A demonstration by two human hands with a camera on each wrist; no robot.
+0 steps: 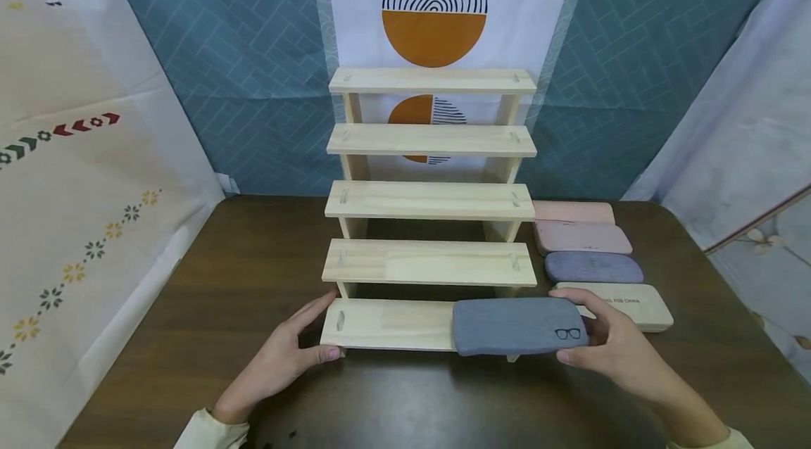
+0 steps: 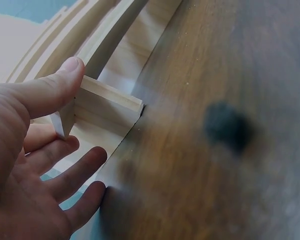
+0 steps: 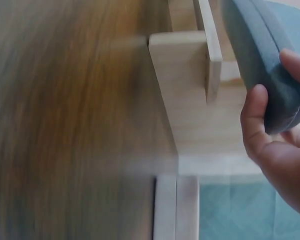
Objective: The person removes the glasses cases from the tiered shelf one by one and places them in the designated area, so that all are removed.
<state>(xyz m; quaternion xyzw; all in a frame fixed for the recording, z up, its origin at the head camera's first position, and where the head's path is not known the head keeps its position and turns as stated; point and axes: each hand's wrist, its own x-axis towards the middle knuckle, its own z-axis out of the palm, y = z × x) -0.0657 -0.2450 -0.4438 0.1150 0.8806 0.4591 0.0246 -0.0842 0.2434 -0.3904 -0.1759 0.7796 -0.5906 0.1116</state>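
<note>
A blue-grey glasses case (image 1: 516,326), with a small glasses drawing near its right end, overlaps the right part of the lowest step in the head view. My right hand (image 1: 611,343) grips that end, thumb at the front edge and fingers behind. The right wrist view shows the rounded end of the case (image 3: 270,75) between thumb and fingers, over the wooden rack. My left hand (image 1: 285,357) holds the left end of the bottom step of the pale wooden rack (image 1: 399,322). In the left wrist view, thumb and forefinger pinch the board's end, the other fingers spread below.
Four more cases lie in a column right of the rack: a pink case (image 1: 573,212), a mauve case (image 1: 583,238), a purple case (image 1: 594,267) and a cream case (image 1: 640,301) with lettering. The rack's upper steps rise toward a blue patterned cloth (image 1: 253,69) behind the brown table (image 1: 241,252).
</note>
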